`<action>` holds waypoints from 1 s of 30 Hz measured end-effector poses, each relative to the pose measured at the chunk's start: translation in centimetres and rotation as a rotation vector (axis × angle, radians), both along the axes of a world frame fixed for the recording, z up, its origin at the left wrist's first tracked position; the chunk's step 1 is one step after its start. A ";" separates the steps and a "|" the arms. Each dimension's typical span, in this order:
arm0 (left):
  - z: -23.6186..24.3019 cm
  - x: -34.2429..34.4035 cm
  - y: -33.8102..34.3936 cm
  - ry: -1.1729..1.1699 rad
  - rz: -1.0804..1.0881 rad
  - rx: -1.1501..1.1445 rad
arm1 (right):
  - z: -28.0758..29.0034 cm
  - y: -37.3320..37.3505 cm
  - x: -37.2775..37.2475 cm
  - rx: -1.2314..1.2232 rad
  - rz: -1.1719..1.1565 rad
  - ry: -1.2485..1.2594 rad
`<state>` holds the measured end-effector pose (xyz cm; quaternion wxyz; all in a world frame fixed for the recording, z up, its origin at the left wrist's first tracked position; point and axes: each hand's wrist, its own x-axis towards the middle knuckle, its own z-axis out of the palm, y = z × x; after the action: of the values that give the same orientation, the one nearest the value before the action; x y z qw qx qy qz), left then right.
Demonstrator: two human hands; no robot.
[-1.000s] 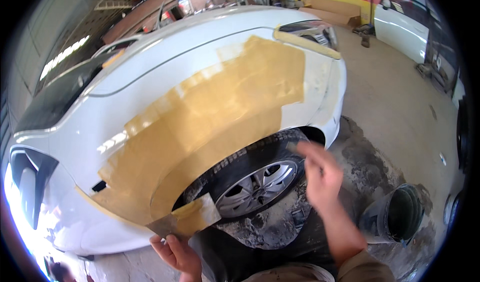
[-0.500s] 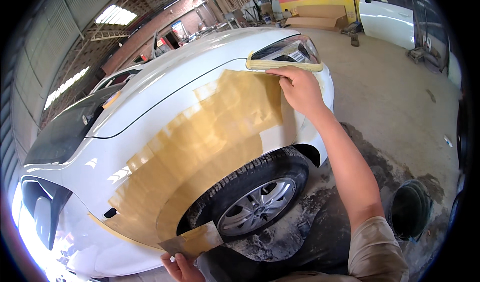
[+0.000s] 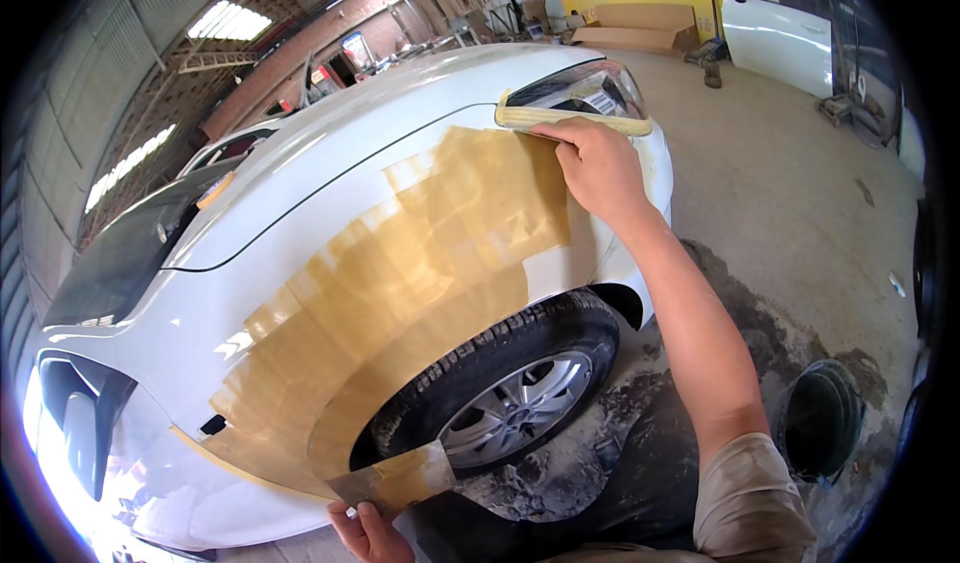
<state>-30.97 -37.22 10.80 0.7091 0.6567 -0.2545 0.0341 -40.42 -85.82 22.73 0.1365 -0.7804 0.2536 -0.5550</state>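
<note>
Body filler (image 3: 420, 263), a tan coat, is lying across the white car's front fender (image 3: 300, 293) above the wheel (image 3: 510, 413); the right hand (image 3: 600, 168), fingers together and flat, is pressing on its upper edge beside the taped headlight (image 3: 580, 93), seemingly smoothing or checking, while the left hand (image 3: 365, 531) is clamping a filler-laden spreader (image 3: 395, 478). Spreading next would call for even strokes. Stained concrete floor (image 3: 780, 223) is surrounding the car in a workshop, a dark bucket (image 3: 820, 418) standing near.

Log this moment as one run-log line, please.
right hand: pressed on white car fender, at tan filler patch | left hand: holds flat filler-coated spreader by front wheel
</note>
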 end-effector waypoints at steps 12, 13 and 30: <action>-0.9 0.4 -1.0 0.042 -0.027 0.031 | -1.6 0.6 1.0 -0.090 -0.028 -0.080; -1.0 0.3 -1.1 0.064 -0.032 0.017 | -1.7 0.8 0.9 -0.096 -0.031 -0.082; -1.8 0.4 -1.6 0.095 -0.078 0.079 | -6.0 6.8 0.0 -0.164 -0.060 -0.124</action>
<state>-30.53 -38.81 8.95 0.6945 0.6748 -0.2472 -0.0348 -40.45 -78.97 16.71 0.0709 -0.7452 0.2216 -0.6249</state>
